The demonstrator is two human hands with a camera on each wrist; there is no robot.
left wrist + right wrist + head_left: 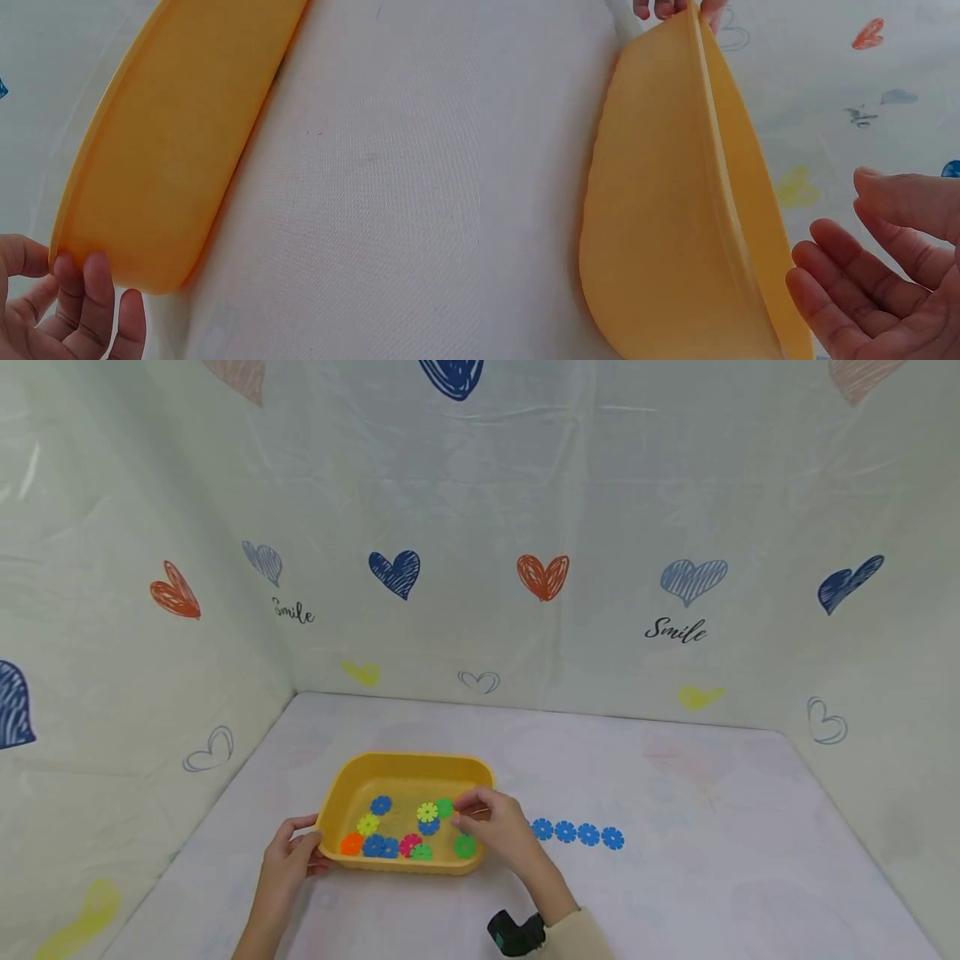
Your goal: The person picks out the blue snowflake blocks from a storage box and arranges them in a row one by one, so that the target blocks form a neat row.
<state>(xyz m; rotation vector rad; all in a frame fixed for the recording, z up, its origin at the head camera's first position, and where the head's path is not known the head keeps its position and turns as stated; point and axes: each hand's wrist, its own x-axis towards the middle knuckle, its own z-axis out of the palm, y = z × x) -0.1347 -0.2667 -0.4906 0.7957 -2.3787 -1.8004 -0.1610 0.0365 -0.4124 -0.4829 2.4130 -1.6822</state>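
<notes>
Black cursive "Smile" (pixel 677 631) in two places on the pale backdrop (pixel 480 485)

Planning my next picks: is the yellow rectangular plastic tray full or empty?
Partly filled: in the head view, flat flower-shaped discs in several colours lie in the yellow tray, with bare floor between.

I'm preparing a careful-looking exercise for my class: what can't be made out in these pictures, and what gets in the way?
Head view: the left end of the row of blue discs, hidden behind the right hand.
Both wrist views: the loose pieces inside the yellow tray, hidden by its walls.
Left wrist view: the tray's upper part, cut off by the top edge.
Right wrist view: most of the left hand, cut off by the top edge.
</notes>
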